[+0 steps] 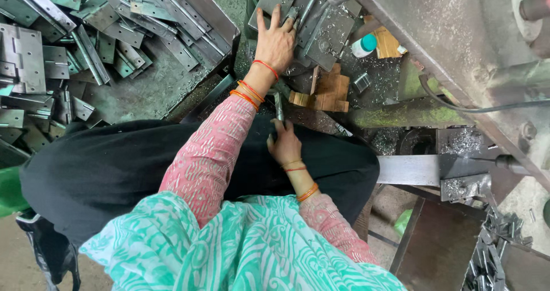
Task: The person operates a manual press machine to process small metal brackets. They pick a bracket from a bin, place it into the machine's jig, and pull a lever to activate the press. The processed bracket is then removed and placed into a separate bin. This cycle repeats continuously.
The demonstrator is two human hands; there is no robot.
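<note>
Hinge plates lie under the spread left hand — right hand, nearer the lap, pinches a thin metal piece

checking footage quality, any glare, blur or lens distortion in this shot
Head view: soft, even light and no hard shadows; mild sheen on the metal hinge plates, nothing blown out; wide-angle bending shows at the edges; left hand and right hand are reasonably sharp, the green patterned cloth nearest the camera slightly soft.
</note>
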